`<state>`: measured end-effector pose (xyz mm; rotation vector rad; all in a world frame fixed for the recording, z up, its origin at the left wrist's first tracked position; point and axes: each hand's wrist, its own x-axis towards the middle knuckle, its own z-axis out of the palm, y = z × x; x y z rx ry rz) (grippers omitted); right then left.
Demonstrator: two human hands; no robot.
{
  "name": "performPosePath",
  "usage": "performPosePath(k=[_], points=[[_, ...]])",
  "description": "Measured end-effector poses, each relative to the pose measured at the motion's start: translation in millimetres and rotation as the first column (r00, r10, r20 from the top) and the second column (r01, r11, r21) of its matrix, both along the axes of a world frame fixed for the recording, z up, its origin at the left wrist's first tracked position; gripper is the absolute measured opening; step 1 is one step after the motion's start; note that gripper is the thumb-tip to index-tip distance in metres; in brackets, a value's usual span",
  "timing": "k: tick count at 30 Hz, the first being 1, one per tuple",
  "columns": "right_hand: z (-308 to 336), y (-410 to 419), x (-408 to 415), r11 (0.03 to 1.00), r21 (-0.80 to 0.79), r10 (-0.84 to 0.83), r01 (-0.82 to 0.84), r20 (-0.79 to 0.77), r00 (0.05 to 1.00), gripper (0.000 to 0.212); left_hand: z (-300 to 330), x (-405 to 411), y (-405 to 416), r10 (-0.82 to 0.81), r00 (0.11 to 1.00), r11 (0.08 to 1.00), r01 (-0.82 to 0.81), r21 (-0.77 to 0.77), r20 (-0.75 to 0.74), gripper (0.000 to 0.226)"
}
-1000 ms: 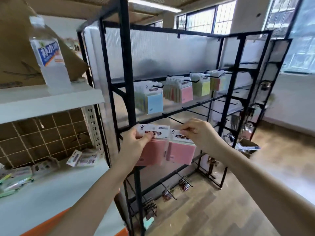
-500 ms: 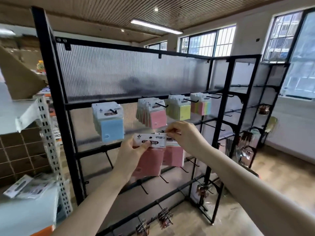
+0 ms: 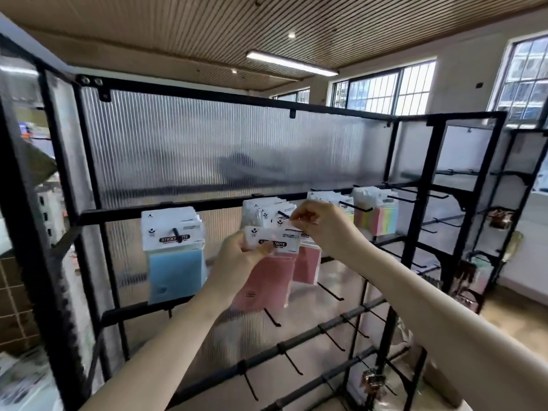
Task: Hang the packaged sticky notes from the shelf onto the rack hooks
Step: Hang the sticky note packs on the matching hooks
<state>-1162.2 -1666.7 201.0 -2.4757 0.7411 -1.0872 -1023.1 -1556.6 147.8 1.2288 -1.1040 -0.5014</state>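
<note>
Between our two raised hands hang two pink packs of sticky notes, held up against a black rack [image 3: 225,204]. Our left hand [image 3: 237,259] grips the nearer pink pack [image 3: 267,280] by its white header card, thumb curled over the front. Our right hand [image 3: 323,226] pinches the top edge of the second pink pack [image 3: 307,265], just behind the first, right at the tip of a hook [image 3: 283,215] that already carries a stack of pink packs [image 3: 261,209]. Whether the header hole has caught the hook we cannot tell — our fingers cover it.

We judge the task well under way. Left of our left hand a stack of blue packs [image 3: 175,256] hangs on its own hook. Beyond our right hand sit a yellow stack, mostly hidden, and a multicoloured stack [image 3: 376,215]. These two pink packs are not yet hung, and white packages [image 3: 20,378] lie blurred at the lower left, far below our left hand — possibly more stock.

Below our forearms, rows of bare hooks [image 3: 332,292] jut from the lower bars. Behind the rack stands a ribbed translucent panel [image 3: 207,143]. Above are a slatted wood ceiling [image 3: 267,22] with a strip light and barred windows [image 3: 385,90]; the floor beneath our right arm looks wooden.
</note>
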Motion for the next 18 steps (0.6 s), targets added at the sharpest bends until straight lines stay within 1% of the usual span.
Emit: performPosePath(k=[4,7,9,11,13,15,18], points=[[-1.4,-17.0,0.1,0.999,0.043,0.024,-0.022,-0.027,0.999,0.005,-0.5,-0.2,-19.2,-0.022,1.0,1.0,0.023,-0.009,0.008,0.007],[-0.5,-27.2,-1.3,0.996,0.075,0.053,-0.052,-0.003,0.999,0.008,-1.2,-4.8,-27.5,-0.05,0.999,0.998,0.05,-0.036,-0.006,0.013],[0.8,-34.2,-1.9,0.993,0.098,0.063,-0.062,0.002,0.998,0.005,-1.3,-5.8,-33.9,-0.053,0.999,0.997,0.053,-0.051,-0.004,0.013],[2.3,-40.3,-4.0,0.981,0.154,0.12,-0.119,0.001,0.993,0.006,-2.9,-6.1,-39.7,-0.033,0.999,0.998,0.032,-0.062,-0.008,0.015],[3.8,-47.2,-6.7,0.953,0.215,0.216,-0.215,0.019,0.976,0.012,-5.5,-5.9,-45.4,-0.014,1.0,0.998,0.013,-0.06,-0.017,0.017],[4.0,-55.3,-7.4,0.91,0.295,0.29,-0.292,0.051,0.956,0.015,-7.8,-4.9,-48.8,-0.005,1.0,0.998,0.004,-0.064,-0.024,0.013],[4.3,-70.8,-5.4,0.828,0.419,0.381,-0.373,0.068,0.922,0.012,-8.2,-5.2,-52.8,0.024,1.0,0.997,-0.026,-0.076,-0.019,0.016]])
